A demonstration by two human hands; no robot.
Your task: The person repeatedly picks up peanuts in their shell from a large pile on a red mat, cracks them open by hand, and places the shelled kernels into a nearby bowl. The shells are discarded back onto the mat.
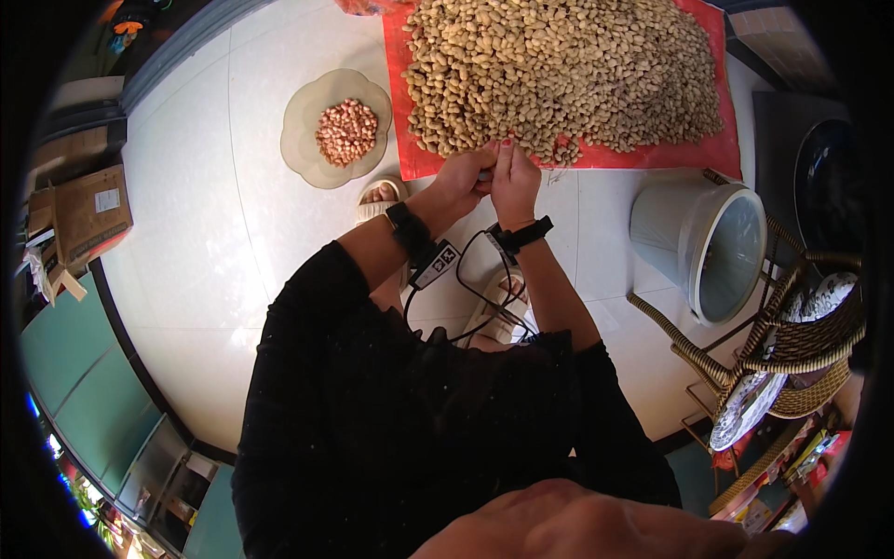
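Note:
My left hand (462,175) and my right hand (516,183) meet at the near edge of the peanut heap, thumbs and fingertips pressed together. Whatever lies between the fingers is too small and covered to make out. A large heap of unshelled peanuts (559,70) is spread over a red sheet (656,159) on the floor, just beyond my fingertips. Left of the sheet stands a scalloped, translucent plate (297,133). Reddish shelled peanut kernels (347,133) are piled in it.
A lined plastic bin (660,230) stands at right, beside a woven rattan chair (758,349). An opened cardboard box (94,213) sits at far left above green cabinets (77,342). Cables and a small control box (434,265) hang below my wrists, over my sandalled feet (380,195).

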